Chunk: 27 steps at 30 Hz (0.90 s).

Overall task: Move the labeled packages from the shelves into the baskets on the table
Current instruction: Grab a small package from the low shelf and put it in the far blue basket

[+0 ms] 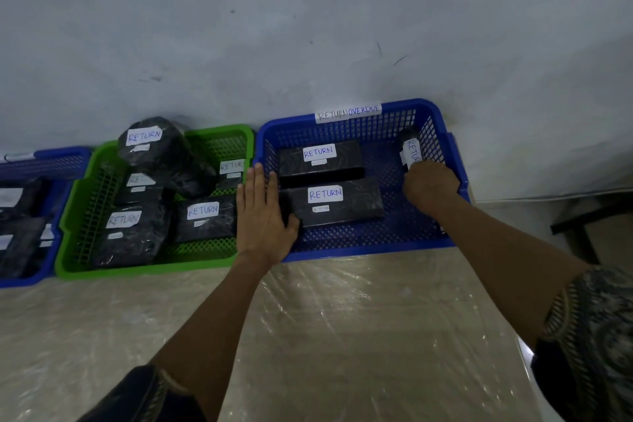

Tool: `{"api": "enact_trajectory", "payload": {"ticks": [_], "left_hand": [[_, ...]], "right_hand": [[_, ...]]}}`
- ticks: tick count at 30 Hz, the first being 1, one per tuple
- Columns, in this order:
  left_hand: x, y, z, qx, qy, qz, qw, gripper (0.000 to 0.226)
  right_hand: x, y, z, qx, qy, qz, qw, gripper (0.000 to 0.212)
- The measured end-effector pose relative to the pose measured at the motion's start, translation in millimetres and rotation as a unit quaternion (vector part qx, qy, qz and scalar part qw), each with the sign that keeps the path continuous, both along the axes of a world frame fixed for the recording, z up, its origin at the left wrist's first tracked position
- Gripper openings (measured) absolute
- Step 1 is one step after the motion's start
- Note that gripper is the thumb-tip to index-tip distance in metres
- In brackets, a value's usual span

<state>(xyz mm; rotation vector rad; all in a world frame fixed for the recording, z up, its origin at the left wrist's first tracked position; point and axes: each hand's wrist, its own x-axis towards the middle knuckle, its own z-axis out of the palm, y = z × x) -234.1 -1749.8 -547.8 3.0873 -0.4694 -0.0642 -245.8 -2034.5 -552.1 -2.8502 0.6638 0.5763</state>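
Observation:
A blue basket [359, 243] tagged "RETURN OVERDUE" stands on the table against the wall. Two black box packages lie flat in it, each labelled "RETURN": one at the back [346, 164] and one in front [359, 207]. My right hand [430, 187] reaches into the basket's right end and grips a small black package [411, 146] that stands upright against the side wall. My left hand [262, 212] lies flat with straight fingers over the basket's left rim, its thumb touching the front box.
A green basket [73, 226] to the left holds several black "RETURN" packages, one bulky bag on top [161, 154]. Another blue basket [51, 161] with packages sits at the far left. The table [342, 336] is covered in clear plastic; its right edge is near my right arm.

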Motion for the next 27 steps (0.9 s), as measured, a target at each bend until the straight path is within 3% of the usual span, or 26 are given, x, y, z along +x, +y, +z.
{"api": "enact_trajectory", "payload": {"ticks": [5,14,22,27], "left_hand": [[-0.7,-0.3,0.6,-0.002,-0.002,0.003,1.0,0.086],[-0.1,-0.1,1.3,0.0,-0.005,0.001,1.0,0.084],[-0.6,0.6,2.1,-0.008,0.0,0.0,1.0,0.083],[-0.2,0.8,2.3,-0.017,-0.003,-0.004,1.0,0.083]], "right_hand": [[-0.7,-0.4,0.6,-0.026,-0.006,0.017,1.0,0.036],[3.4,3.1,0.0,0.1,-0.025,-0.026,0.994,0.053],[7.1,12.7,-5.2,0.148,-0.097,-0.078,0.981,0.039],[10.1,11.5,-4.2,0.175,-0.08,-0.094,0.977,0.041]]}}
